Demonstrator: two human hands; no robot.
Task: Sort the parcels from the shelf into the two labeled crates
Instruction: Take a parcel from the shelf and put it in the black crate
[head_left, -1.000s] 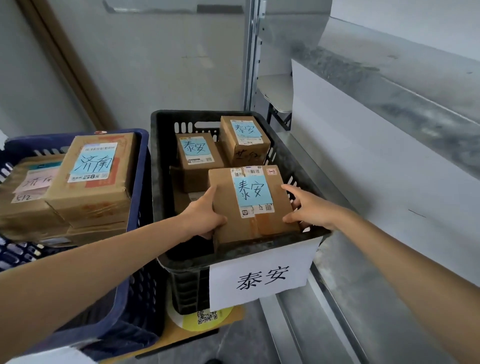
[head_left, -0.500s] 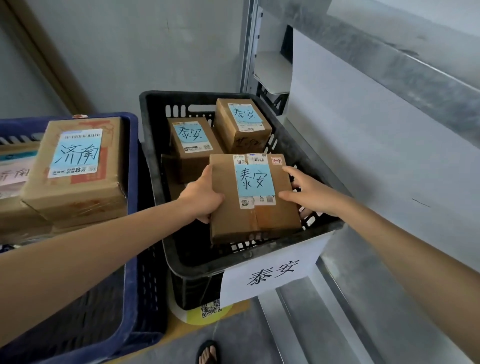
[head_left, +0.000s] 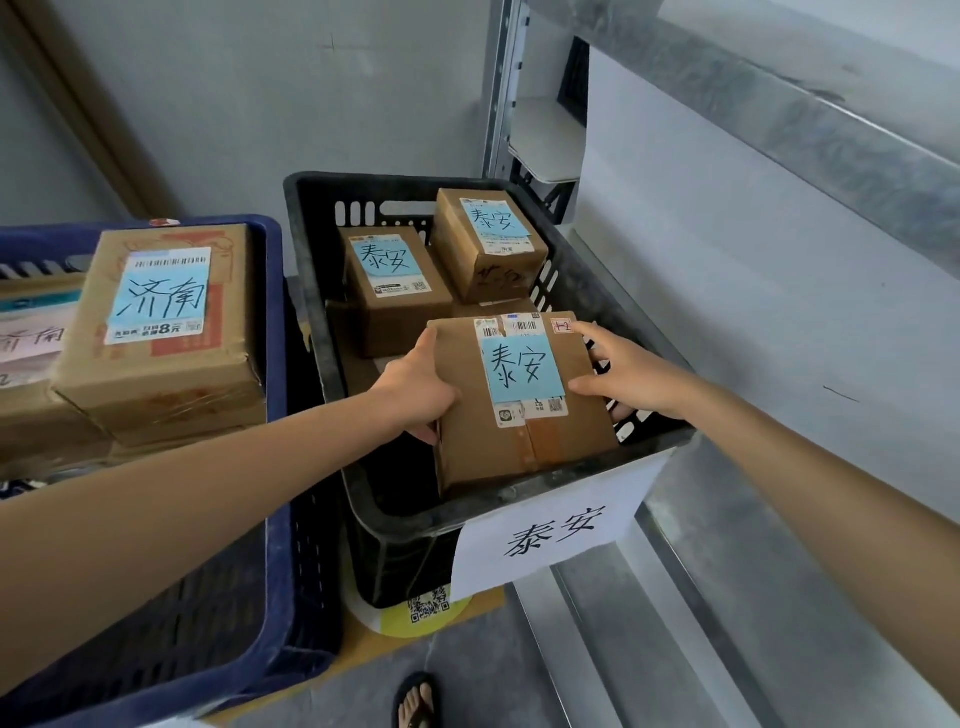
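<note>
Grey floor (head_left: 483, 670) under the black crate (head_left: 311, 291). At its near end the left hand (head_left: 415, 387) and right hand (head_left: 631, 376), fingers curled round the sides, hold a 泰安 parcel (head_left: 550, 447) inside. Two parcels (head_left: 395, 291) lie behind; left, the blue crate (head_left: 275, 364) holds others. What remains on the shelf cannot be seen.

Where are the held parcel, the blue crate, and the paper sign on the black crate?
held parcel (head_left: 522, 371): head view, on its blue top label.
blue crate (head_left: 274, 291): head view, on its right rim.
paper sign (head_left: 558, 530): head view, middle of the white sheet.
</note>
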